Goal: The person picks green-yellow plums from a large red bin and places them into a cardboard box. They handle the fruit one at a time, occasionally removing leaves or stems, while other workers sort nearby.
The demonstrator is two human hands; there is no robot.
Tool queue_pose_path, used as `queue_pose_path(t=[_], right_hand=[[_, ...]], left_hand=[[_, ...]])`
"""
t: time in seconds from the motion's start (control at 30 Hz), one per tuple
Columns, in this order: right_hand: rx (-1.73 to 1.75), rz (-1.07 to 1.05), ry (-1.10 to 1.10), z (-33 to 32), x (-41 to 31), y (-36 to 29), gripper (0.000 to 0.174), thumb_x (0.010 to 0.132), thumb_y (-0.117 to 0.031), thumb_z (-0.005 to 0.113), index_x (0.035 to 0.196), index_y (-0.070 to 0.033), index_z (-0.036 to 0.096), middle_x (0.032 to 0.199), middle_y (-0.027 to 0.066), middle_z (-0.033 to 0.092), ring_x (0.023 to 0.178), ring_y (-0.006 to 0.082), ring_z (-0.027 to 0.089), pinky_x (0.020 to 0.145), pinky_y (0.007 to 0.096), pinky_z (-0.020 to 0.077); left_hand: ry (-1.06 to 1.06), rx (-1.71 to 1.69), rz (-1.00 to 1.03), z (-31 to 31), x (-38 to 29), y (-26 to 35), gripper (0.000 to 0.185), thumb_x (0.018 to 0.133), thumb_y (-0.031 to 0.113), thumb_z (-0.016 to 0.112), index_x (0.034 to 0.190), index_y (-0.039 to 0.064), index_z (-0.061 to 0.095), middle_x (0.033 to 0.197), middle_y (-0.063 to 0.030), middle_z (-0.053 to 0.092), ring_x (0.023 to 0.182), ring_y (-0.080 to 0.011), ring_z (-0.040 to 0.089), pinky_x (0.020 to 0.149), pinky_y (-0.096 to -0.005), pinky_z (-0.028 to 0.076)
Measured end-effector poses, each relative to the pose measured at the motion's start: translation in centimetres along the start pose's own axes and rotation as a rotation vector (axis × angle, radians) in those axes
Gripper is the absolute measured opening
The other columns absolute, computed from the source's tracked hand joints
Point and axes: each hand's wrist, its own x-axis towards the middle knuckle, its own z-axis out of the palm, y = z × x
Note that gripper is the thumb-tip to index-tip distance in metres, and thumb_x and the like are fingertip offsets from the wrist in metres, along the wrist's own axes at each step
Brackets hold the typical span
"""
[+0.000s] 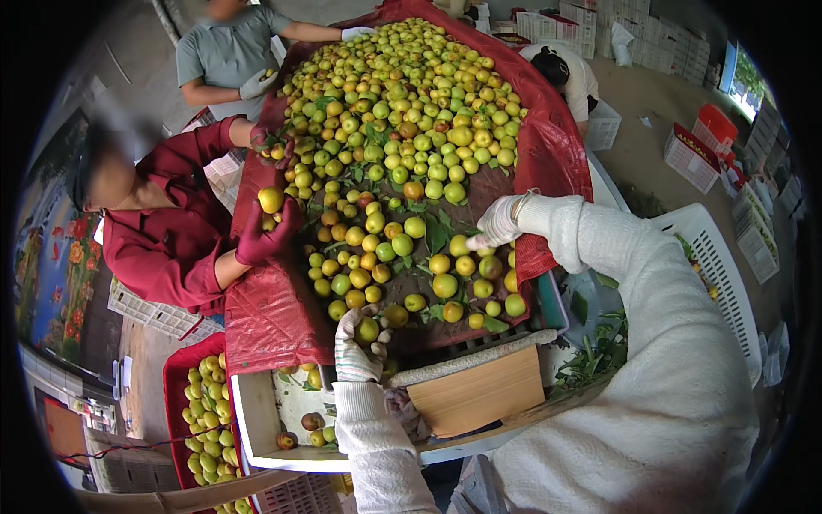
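Observation:
My left hand [358, 347], in a striped white glove, is at the near edge of the sorting table. Its fingers are curled round a green-yellow fruit [367, 331]. Farther right, my right hand [499, 223], gloved the same way, reaches over the loose fruit. Its fingertips are at a yellow fruit [458, 245]; whether they grip it is hidden by the angle. Round green, yellow and russet fruits [385, 109] are heaped at the far end and lie more scattered near me. Green leaves [437, 234] are mixed among them on the dark surface, which has a red tarpaulin [276, 321] along its sides.
A person in red [173, 212] holds fruit at the left; another [225, 58] stands beyond. A third person [565, 70] bends at the right. A cardboard piece [476, 392] leans before me. A red-lined crate [168, 379] holds fruit; a white basket [722, 302] stands right.

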Motion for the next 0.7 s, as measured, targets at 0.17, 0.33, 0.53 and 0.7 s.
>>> queue_pose_path(t=[0.17, 0.33, 0.53, 0.7], right_hand=[[0.536, -0.055, 0.477, -2.9, 0.4, -0.8, 0.043, 0.091, -0.043, 0.054, 0.117, -0.01, 0.062, 0.109, 0.0103, 0.068, 0.115, 0.0279, 0.056, 0.098, 0.0417, 0.0418], [0.51, 0.094, 0.707, -1.4, 6.2, -1.2, 0.053, 0.085, -0.031, 0.063, 0.131, -0.009, 0.048, 0.126, 0.0174, 0.055, 0.116, 0.0335, 0.055, 0.094, 0.0435, 0.0454], [0.773, -0.416, 0.529, -3.5, 1.3, -6.5, 0.059, 0.085, -0.045, 0.066, 0.129, -0.009, 0.052, 0.1, 0.0107, 0.066, 0.093, 0.0231, 0.064, 0.084, 0.0355, 0.0499], [0.773, -0.62, 0.735, -5.6, 2.2, -8.7, 0.061, 0.09, -0.052, 0.053, 0.133, -0.009, 0.049, 0.118, 0.012, 0.06, 0.112, 0.031, 0.056, 0.099, 0.0381, 0.0421]], left_hand=[[-0.009, -0.059, 0.015, -0.7, 0.2, 0.1, 0.026, 0.082, 0.027, 0.062, 0.097, 0.006, 0.061, 0.083, -0.0081, 0.064, 0.062, -0.0188, 0.06, 0.045, -0.021, 0.046], [-0.035, -0.133, 0.085, -0.5, 0.0, -0.3, 0.017, 0.075, 0.012, 0.059, 0.086, -0.001, 0.063, 0.091, -0.0146, 0.065, 0.079, -0.0287, 0.063, 0.066, -0.0356, 0.058], [-0.235, 0.018, 0.026, -0.8, 0.2, -0.4, 0.044, 0.082, 0.025, 0.064, 0.122, 0.009, 0.058, 0.103, -0.0174, 0.065, 0.071, -0.0255, 0.062, 0.056, -0.0325, 0.055], [-0.2, -0.034, -0.043, 0.6, -1.3, 0.3, 0.048, 0.089, 0.045, 0.057, 0.129, 0.018, 0.053, 0.102, -0.0144, 0.064, 0.057, -0.0213, 0.058, 0.043, -0.0288, 0.048]])
